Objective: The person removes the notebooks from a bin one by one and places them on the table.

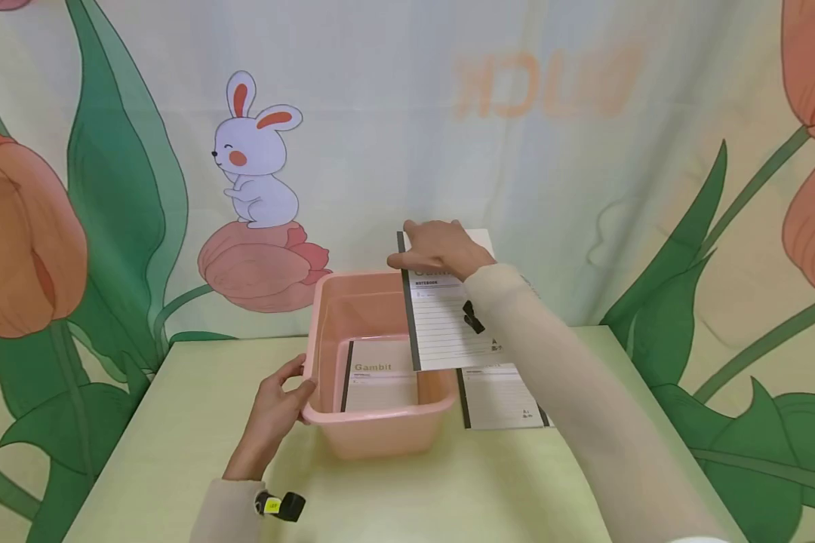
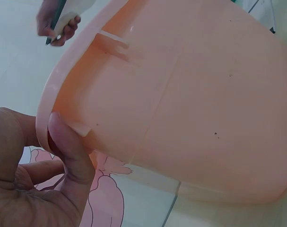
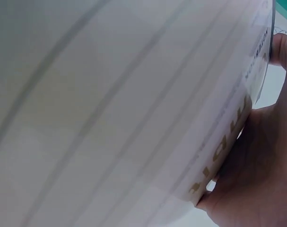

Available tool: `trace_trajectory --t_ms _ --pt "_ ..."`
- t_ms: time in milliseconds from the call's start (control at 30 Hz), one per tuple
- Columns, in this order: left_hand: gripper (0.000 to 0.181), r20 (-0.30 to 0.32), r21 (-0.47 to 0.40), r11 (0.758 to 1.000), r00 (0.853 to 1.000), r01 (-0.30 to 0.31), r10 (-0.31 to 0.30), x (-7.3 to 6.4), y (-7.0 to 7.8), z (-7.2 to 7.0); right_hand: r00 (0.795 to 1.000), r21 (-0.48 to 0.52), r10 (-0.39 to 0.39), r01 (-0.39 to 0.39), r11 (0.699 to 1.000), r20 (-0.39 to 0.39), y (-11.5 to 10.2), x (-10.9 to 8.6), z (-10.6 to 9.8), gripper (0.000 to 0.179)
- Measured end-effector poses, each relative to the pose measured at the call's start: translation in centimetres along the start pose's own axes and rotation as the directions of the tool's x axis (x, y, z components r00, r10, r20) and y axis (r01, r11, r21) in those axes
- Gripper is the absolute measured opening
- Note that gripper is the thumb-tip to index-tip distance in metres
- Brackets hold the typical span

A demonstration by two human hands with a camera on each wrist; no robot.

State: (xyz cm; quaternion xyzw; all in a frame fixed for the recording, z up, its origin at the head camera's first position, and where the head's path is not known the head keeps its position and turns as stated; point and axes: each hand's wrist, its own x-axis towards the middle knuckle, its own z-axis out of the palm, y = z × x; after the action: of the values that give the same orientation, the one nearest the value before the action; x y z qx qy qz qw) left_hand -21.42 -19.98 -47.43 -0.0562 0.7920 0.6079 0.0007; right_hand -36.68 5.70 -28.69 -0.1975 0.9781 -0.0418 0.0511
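Note:
My left hand (image 1: 276,411) pinches the left rim of a pink plastic basin (image 1: 380,439); in the left wrist view the thumb (image 2: 70,142) lies against the outside of the basin wall (image 2: 190,109). Near its top edge, a notebook (image 1: 441,332) with a dark spine and lined cover is gripped by my right hand (image 1: 444,247). It is held up over the right side of the basin. Its cover (image 3: 119,113) fills most of the right wrist view. Inside the basin lies another "Gambit" notebook (image 1: 383,386).
Right of the basin, a similar notebook (image 1: 502,403) lies on the pale green table (image 1: 353,498), partly covered by the raised notebook and my right sleeve (image 1: 584,407). Behind the table hangs a curtain (image 1: 380,151) printed with tulips and a rabbit.

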Motion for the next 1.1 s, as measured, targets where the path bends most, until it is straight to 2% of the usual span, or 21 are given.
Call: trace_trajectory --t_ms 200,467,633,767,967,1100 --pt "0.057 -0.003 -0.003 1.000 1.000 0.003 -0.003 0.1 0.0 -0.2 0.996 -0.057 -0.002 -0.003 0.998 -0.091 2.6 -2.7 0.5 0.080" --pt "0.058 0.003 -0.005 1.000 1.000 -0.006 0.006 -0.1 0.1 -0.2 0.982 -0.107 -0.026 0.006 0.994 -0.187 5.9 -6.8 4.4 0.064" --pt "0.060 0.014 -0.014 1.000 1.000 0.007 -0.007 0.1 0.3 -0.3 0.980 -0.083 -0.007 -0.010 0.996 -0.201 7.8 -8.7 7.8 0.060" --pt "0.059 0.017 -0.020 1.000 1.000 0.008 -0.008 0.1 0.1 -0.2 0.980 -0.062 -0.014 0.002 0.998 -0.200 8.8 -10.0 11.3 0.056" --pt "0.058 0.020 -0.014 1.000 1.000 0.012 -0.011 -0.1 0.1 0.0 0.987 -0.061 -0.022 0.012 0.998 -0.160 9.2 -11.9 16.5 0.060" --pt "0.059 0.028 -0.015 1.000 0.999 0.016 -0.016 0.0 0.2 0.1 0.993 -0.043 0.008 -0.013 0.999 -0.116 9.7 -12.7 19.8 0.065"
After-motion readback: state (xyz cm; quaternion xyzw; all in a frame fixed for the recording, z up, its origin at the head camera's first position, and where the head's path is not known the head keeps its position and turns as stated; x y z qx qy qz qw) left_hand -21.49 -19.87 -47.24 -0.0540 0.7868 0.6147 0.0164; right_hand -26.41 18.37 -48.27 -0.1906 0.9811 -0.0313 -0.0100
